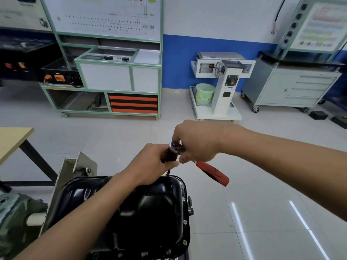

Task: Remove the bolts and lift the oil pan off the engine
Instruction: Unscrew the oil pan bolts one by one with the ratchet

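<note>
- The black oil pan [150, 207] lies on the engine at bottom centre, with four bolts [185, 221] showing along its right flange.
- The left hand [150, 162] has its grip closed round a dark extension [171, 153] that stands on the pan's far rim.
- The right hand [195, 141] grip pinches the head of one red-handled ratchet [212, 172].
- Beyond the pan stand a green-framed trainer board [112, 72], a white stand [221, 87] and a grey drawer cabinet [293, 89]; their print is too blurred to read.
- Left of the pan is one wooden worktop [13, 139].

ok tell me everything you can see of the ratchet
The ratchet has a small metal head and a red and black grip that sticks out down to the right from under the right hand, which pinches the head. The left hand holds the dark extension below it, whose tip reaches the far rim of the pan.
</note>
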The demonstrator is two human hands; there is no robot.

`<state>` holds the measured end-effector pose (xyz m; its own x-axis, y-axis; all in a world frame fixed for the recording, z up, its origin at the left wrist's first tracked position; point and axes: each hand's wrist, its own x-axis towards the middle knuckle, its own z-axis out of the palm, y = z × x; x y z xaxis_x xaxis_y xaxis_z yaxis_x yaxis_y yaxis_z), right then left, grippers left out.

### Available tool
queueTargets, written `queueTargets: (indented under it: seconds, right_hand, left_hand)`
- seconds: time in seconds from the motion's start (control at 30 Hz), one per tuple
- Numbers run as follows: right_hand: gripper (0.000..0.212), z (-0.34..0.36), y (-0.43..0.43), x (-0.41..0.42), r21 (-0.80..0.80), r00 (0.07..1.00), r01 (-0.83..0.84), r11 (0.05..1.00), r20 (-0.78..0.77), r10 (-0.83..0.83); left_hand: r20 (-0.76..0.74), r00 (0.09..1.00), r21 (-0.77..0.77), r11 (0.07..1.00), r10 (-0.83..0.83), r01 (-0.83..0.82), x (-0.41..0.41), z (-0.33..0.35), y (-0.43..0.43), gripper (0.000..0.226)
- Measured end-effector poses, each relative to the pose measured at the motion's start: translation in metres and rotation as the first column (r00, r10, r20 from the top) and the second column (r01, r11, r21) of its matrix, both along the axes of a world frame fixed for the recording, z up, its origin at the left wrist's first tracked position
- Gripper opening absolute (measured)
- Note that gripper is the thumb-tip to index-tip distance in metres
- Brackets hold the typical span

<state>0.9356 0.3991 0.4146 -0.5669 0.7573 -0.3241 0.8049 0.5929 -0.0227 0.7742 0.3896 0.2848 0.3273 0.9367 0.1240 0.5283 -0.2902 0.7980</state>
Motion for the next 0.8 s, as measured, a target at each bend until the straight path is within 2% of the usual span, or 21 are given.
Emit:
queueTargets:
  seconds: [0.1, 0.2, 0.3, 0.37, 0.43, 0.5, 0.6, 0.67, 0.73, 0.8]
  right_hand:
    - [0.017, -0.006, -0.003, 0.001, 0.149, 0.987, -0.139, 0.979, 0.097, 0.125]
    - [0.033, -0.009, 0.002, 0.002, 0.227, 0.952, -0.27, 0.936, 0.21, 0.224]
    - [0.042, -0.01, 0.011, 0.005, 0.232, 0.951, -0.286, 0.93, 0.188, 0.246]
    - [0.038, -0.011, 0.013, 0.009, 0.248, 0.948, -0.307, 0.919, 0.16, 0.274]
    - [0.025, -0.011, 0.01, 0.013, 0.27, 0.973, -0.23, 0.935, 0.06, 0.223]
    - [0.023, -0.012, 0.006, 0.014, 0.245, 0.993, -0.074, 0.967, -0.068, 0.093]
    - [0.038, -0.012, -0.001, 0.009, 0.017, 0.973, 0.137, 0.99, -0.189, -0.132]
    - [0.037, -0.01, -0.002, 0.007, -0.062, 0.967, 0.148, 0.987, -0.2, -0.158]
    - [0.026, -0.007, -0.001, 0.007, -0.019, 0.986, 0.031, 0.999, -0.16, -0.034]
    - [0.034, -0.003, -0.002, 0.005, 0.146, 0.987, -0.158, 0.977, 0.007, 0.158]
  left_hand:
    - [-0.025, 1.0, 0.001, 1.0, 0.003, -0.003, 0.003, -0.002, -0.001, 0.015]
    - [-0.024, 1.0, -0.008, 1.0, 0.019, -0.019, 0.007, -0.004, -0.004, 0.016]
    - [0.014, 0.999, -0.012, 0.999, 0.052, -0.052, 0.009, -0.004, -0.004, 0.017]
    - [0.014, 0.998, -0.015, 0.998, 0.065, -0.065, 0.008, -0.004, -0.004, 0.019]
    - [0.014, 0.992, -0.001, 0.993, 0.122, -0.122, 0.007, -0.004, -0.003, 0.021]
    - [0.034, 0.983, 0.006, 0.984, 0.179, -0.179, 0.008, -0.004, -0.001, 0.024]
    - [0.007, 0.984, 0.032, 0.983, 0.179, -0.179, 0.01, -0.001, 0.001, 0.026]
    - [-0.009, 0.988, 0.029, 0.988, 0.151, -0.151, 0.009, 0.001, 0.0, 0.023]
    - [0.005, 0.994, 0.0, 0.994, 0.108, -0.108, 0.005, 0.005, -0.001, 0.013]
    - [0.003, 0.999, -0.057, 0.998, 0.037, -0.037, 0.004, 0.01, -0.002, 0.016]
